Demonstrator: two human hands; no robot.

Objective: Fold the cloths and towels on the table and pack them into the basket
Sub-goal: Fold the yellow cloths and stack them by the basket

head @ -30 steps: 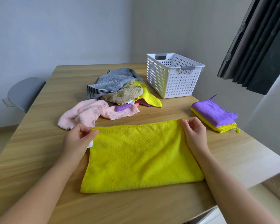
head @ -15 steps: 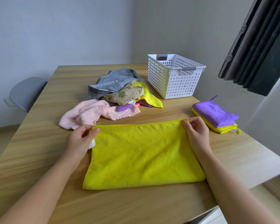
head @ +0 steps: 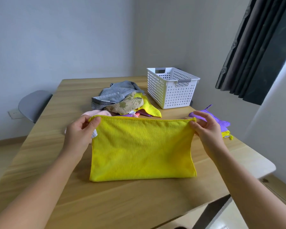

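A yellow cloth, folded in half, has its far edge lifted off the wooden table while its near fold rests on the wood. My left hand pinches the far left corner and my right hand pinches the far right corner. Behind it lies a heap of unfolded cloths: a grey towel, a leaf-patterned cloth, a yellow cloth and a pink towel, mostly hidden. The white perforated basket stands at the back right, nothing visible inside.
A folded purple cloth on a folded yellow one lies at the table's right edge, partly behind my right hand. A grey chair stands at the left. A dark curtain hangs at the right.
Both hands have lifted the yellow cloth's far edge up off the table and toward me; before, it lay flat with my hands resting on its far corners.
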